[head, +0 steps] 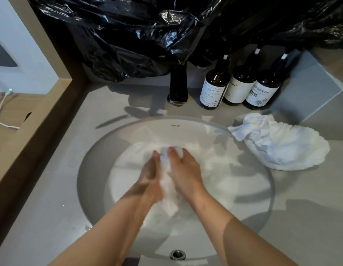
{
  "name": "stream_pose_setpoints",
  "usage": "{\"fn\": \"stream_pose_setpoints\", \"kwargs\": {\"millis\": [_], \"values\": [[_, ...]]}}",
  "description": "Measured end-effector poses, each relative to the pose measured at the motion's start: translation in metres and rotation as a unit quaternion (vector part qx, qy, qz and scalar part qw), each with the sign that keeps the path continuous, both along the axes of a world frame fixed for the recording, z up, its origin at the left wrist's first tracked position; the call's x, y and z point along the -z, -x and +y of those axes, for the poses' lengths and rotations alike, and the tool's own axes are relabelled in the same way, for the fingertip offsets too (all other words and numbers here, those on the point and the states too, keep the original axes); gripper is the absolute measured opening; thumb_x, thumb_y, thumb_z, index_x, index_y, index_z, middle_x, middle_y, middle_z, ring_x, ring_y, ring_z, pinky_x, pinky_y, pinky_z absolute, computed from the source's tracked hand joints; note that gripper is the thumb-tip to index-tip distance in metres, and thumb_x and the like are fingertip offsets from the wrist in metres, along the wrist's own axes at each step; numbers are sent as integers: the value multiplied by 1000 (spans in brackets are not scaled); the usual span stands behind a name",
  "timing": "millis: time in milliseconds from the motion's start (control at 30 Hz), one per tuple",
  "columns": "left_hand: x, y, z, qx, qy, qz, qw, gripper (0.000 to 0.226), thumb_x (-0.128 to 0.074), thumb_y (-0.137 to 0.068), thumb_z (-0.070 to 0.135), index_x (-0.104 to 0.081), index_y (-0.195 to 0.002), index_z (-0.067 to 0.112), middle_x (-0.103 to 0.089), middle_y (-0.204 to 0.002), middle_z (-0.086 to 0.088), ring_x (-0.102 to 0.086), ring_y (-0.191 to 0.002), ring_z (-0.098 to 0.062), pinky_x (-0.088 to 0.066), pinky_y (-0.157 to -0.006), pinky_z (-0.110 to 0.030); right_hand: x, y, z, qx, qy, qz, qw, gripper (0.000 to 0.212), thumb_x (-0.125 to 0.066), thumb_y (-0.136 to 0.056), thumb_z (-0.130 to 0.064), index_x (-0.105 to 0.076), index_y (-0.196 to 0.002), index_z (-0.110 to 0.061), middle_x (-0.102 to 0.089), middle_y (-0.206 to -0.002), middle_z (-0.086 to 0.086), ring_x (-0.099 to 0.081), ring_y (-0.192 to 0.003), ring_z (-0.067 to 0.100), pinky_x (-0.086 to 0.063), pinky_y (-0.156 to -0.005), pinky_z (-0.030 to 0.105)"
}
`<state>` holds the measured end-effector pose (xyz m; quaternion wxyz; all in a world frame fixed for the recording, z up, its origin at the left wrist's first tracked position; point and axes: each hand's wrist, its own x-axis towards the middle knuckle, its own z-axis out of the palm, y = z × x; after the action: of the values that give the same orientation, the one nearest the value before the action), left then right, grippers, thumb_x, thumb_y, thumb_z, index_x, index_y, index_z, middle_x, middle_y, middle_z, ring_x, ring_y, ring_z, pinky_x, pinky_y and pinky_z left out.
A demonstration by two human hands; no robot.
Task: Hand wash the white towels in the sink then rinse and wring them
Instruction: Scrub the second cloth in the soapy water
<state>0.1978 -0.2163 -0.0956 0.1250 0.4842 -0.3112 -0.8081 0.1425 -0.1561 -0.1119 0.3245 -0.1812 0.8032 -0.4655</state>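
Forearms reach from the near edge into the sink (93,169), where the left hand (150,177) and right hand (183,169) squeeze a towel (167,187) between them, fingers curled round its sudsy, bunched bulk. I judge this mid-wash: rinsing and wringing remain. A second towel (282,143) lies crumpled and fluffy on the matte grey counter (51,217), right of the basin, which is glossy, oval and milky with foam.
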Motion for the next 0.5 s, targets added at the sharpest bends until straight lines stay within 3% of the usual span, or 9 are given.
{"fn": "stream_pose_setpoints", "kwargs": {"millis": [67, 133, 200, 300, 400, 467, 500], "values": [[2, 0, -6, -64, -46, 31, 996, 39, -45, -98, 39, -50, -72, 10, -55, -59, -8, -50, -59, -21, -37, -52, -23, -4, -22, 4, -58, -8, 57, 997, 41, -42, -86, -56, -62, -107, -27, -66, -106, -6, -60, -103, 16, -46, -94, 35], [-2, -2, -4, -70, -77, 52, 993, 38, -68, -85, 33, -54, -63, 6, -55, -47, -9, -58, -47, -21, -43, -42, -20, 0, -20, 5, -25, 6, 35, 999, 33, -46, -90, -49, -63, -108, -29, -67, -106, -8, -60, -102, 14, -46, -93, 33], [1, 0, 6, 1, -50, 57, 997, 37, -47, -98, 30, -57, -67, 12, -59, -48, -2, -59, -48, -14, -46, -45, -18, 6, 2, 3, 56, 4, 7, 998, 33, -46, -91, -48, -66, -107, -27, -69, -108, -2, -62, -104, 19, -46, -96, 36], [3, 1, 8, 94, 28, 23, 995, 27, -37, -101, 38, -54, -84, 25, -60, -81, 5, -56, -72, -12, -48, -66, -27, 12, 28, -1, 74, -33, 17, 997, 37, -44, -94, -50, -63, -114, -25, -66, -115, 2, -59, -110, 24, -44, -100, 39], [7, -3, -22, 56, 31, 101, 993, 41, -37, -101, 29, -61, -79, 5, -66, -68, -8, -65, -61, -16, -52, -55, -21, 17, 47, 5, 98, -61, 45, 992, 44, -46, -94, -50, -54, -123, -18, -62, -123, 6, -53, -120, 28, -39, -104, 37], [18, -9, -33, 15, 51, 143, 988, 32, -38, -100, 23, -58, -96, -2, -66, -78, -13, -67, -69, -17, -54, -59, -20, 23, 57, 17, 112, -114, 67, 985, 45, -49, -93, -47, -42, -126, -18, -63, -114, 9, -56, -117, 30, -39, -103, 41], [30, -10, -34, 21, 82, 120, 989, 26, -41, -100, 21, -56, -105, 0, -67, -87, -14, -67, -73, -16, -54, -62, -20, 28, 57, 22, 84, -161, 83, 980, 49, -48, -93, -46, -34, -133, -21, -63, -115, 9, -56, -117, 31, -38, -103, 44]]}}
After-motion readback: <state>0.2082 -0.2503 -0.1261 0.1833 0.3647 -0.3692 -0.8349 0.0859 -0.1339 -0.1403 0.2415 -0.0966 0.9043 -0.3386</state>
